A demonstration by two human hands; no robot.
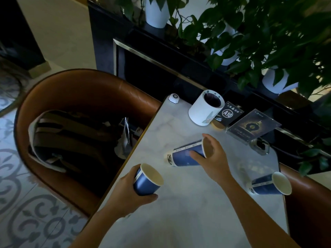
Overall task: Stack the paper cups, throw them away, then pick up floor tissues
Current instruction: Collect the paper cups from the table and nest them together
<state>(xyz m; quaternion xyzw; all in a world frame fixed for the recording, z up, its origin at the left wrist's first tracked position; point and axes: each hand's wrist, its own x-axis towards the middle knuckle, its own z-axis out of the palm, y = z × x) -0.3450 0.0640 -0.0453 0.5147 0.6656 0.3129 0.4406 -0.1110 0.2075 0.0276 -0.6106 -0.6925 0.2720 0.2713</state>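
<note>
Cup (146, 181) in left hand (129, 196) near table (188, 221) edge, right hand (213, 158) gripping stacked cups (184, 154)

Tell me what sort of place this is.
Probably a restaurant or cafe seating area. A table number sign reading A10 stands on the marble table beside a menu-style card stand, curved brown leather chairs flank the table, and blue paper cups lie on it.

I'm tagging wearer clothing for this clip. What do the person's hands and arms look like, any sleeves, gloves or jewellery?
Both forearms are bare up to the frame edge: no sleeves show. The left hand and right hand wear no gloves, and no rings, watch or bracelets are visible.
</note>
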